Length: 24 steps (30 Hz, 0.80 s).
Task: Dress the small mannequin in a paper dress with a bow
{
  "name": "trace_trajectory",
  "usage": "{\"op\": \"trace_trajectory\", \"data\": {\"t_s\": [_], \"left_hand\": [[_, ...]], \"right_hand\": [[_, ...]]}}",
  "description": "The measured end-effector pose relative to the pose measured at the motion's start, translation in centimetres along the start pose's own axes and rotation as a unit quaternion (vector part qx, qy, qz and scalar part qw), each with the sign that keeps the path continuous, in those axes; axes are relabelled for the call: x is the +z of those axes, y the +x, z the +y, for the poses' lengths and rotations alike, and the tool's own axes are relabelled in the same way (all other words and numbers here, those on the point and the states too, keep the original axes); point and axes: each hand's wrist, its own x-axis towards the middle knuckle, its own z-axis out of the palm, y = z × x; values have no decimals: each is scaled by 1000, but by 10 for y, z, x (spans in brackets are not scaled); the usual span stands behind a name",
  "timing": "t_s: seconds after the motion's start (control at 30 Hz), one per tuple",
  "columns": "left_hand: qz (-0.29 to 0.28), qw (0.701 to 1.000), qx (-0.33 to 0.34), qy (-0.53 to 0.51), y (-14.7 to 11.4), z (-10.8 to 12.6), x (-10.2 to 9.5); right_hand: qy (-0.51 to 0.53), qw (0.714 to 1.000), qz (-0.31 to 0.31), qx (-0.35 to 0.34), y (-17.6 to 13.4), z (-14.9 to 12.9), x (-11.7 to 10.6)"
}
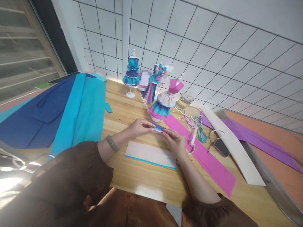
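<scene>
trouble, going by the head view, would likely start at the small blue-and-pink strip (157, 128), stretched between left hand (142, 126) and right hand (174, 140), just in front of the pink-topped dress form (167, 99). each hand pinches one end with the fingertips alone, so uneven pulling could crease it or let its layers slip (it looks like thin, papery stuff). that dress form stands so near that a careless outward nudge might topple it. on the worktop (142, 183), the pale, blue-edged strip (150, 153) lies flat near the right hand, where a lowered forearm could wrinkle it. further back, the clear jar (185, 101), if knocked, could spill onto the magenta strip (213, 165).
</scene>
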Motion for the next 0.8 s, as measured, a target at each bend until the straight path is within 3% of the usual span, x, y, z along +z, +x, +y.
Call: {"op": "trace_trajectory", "data": {"t_s": [0.8], "left_hand": [[-12, 1000, 19, 17, 1, 0, -1]], "right_hand": [[-102, 990, -47, -88, 0, -3, -3]]}}
